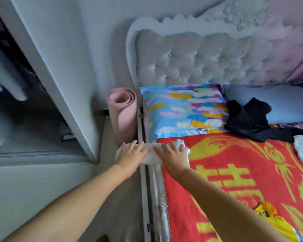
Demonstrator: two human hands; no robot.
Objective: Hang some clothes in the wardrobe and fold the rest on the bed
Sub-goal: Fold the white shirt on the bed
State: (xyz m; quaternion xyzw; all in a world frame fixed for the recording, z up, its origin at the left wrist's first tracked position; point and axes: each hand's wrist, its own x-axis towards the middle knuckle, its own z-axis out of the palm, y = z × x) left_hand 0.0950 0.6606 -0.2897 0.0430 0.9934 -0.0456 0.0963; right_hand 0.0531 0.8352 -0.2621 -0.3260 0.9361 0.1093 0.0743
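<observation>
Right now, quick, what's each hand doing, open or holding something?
Left hand: open, fingers straight, pressing flat on the folded white cloth at the bed's edge.
Right hand: open, fingers straight, pressing flat on the same cloth.

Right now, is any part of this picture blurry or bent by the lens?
Head view: the wardrobe interior at far left is dark and smeared; the wide lens bows the wardrobe door and headboard; both hands, left and right, on the white cloth, look fairly sharp.
</observation>
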